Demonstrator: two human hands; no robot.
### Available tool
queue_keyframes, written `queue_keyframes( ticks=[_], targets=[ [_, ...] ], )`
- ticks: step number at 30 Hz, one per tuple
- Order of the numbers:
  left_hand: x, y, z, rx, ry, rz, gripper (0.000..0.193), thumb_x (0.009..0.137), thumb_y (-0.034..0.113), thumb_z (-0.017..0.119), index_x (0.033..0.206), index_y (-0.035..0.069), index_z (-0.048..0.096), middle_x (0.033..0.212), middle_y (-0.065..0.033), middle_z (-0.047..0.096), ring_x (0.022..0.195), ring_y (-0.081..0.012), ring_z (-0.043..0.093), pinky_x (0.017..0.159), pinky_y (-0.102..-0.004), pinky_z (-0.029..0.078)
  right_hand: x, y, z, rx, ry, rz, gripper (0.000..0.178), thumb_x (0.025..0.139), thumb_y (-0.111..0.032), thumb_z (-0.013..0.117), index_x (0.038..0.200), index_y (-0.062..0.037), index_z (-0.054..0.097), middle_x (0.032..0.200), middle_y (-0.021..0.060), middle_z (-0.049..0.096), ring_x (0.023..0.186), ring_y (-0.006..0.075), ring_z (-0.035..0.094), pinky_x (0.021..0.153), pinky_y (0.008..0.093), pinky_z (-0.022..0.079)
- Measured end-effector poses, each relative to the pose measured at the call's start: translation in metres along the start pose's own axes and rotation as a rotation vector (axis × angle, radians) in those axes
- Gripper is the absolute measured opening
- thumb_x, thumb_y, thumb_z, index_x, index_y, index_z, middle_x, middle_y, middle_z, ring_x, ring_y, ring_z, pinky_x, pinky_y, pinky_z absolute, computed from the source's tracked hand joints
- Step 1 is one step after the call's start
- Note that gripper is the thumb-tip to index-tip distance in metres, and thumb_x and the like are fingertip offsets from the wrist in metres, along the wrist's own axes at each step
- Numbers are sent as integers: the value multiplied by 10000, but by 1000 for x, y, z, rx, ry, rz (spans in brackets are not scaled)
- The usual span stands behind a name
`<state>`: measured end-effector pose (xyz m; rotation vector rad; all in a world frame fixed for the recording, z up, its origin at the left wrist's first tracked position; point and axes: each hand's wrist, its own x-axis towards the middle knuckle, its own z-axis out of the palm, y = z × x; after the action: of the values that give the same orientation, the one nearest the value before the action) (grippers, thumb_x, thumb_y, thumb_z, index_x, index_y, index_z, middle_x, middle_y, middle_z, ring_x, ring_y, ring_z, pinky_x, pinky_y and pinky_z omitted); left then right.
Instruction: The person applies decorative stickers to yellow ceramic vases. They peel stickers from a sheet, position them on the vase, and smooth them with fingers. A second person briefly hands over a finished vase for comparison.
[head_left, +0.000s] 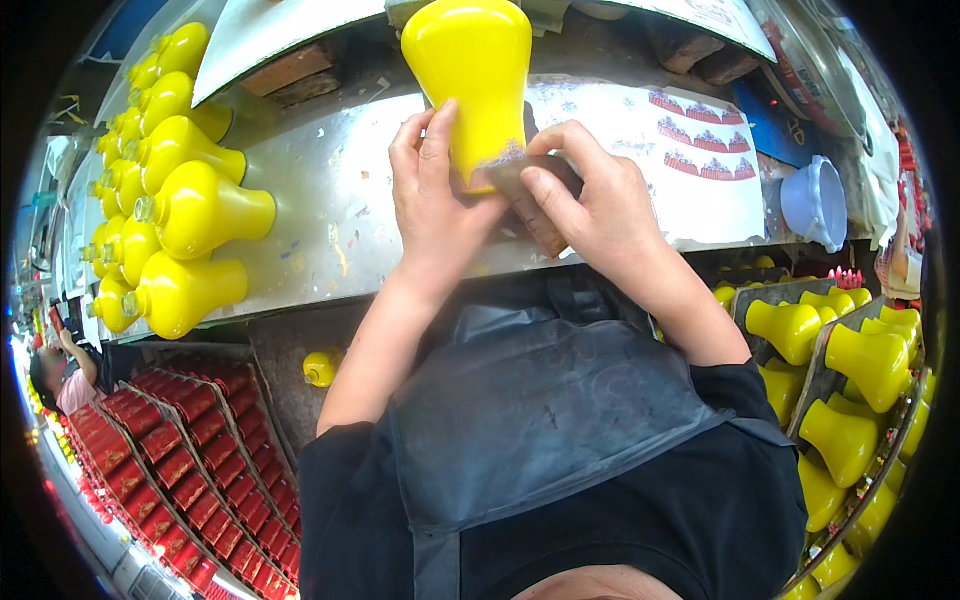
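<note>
A glossy yellow vase-shaped bottle (470, 70) lies before me, its wide end pointing away. My left hand (432, 195) steadies the near end, with fingers along its left side and the thumb partly hidden. In my right hand (595, 195) is a flat brown scraper (540, 205), gripped between thumb and fingers. Its edge presses on a purple patterned decal (503, 157) near the bottle's near end. To the right, a white decal sheet (640, 200) bears rows of red and purple prints (705, 137).
Several yellow bottles (205, 210) lie grouped on the metal table (320, 225) at left. A pale blue bucket (812, 203) is at the right. Racks hold yellow bottles (785, 328) at lower right and red items (190, 465) at lower left. Another person (75, 375) appears at far left.
</note>
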<state>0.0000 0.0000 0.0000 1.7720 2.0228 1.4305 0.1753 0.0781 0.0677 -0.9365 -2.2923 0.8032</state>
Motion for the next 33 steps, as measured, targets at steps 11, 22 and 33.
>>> queue_keyframes(
  ticks=[11, 22, 33],
  targets=[
    [14, 10, -8, -23, 43, 111, 712, 667, 59, 936, 1324, 89, 664, 1336, -131, 531, 1140, -279, 628, 920, -334, 587, 59, -27, -23, -476, -17, -445, 176, 904, -176, 735, 1051, -113, 660, 804, 99, 711, 714, 267, 722, 620, 362, 556],
    [13, 7, -5, 45, 81, 166, 846, 649, 115, 955, 1409, 108, 585, 1350, -141, 518, 1203, -306, 572, 986, -390, 534, 47, -21, -25, -392, -158, -481, 192, 890, -179, 748, 1016, -96, 630, 789, 101, 696, 709, 285, 711, 615, 370, 542],
    [7, 3, -5, -70, 0, -7, 921, 682, 86, 926, 1507, 141, 520, 1438, -139, 451, 1171, -269, 565, 968, -363, 533, 18, -11, -21, -222, -94, 9, 218, 940, -208, 699, 1108, -72, 663, 755, 150, 728, 690, 278, 748, 640, 336, 577]
  ],
)
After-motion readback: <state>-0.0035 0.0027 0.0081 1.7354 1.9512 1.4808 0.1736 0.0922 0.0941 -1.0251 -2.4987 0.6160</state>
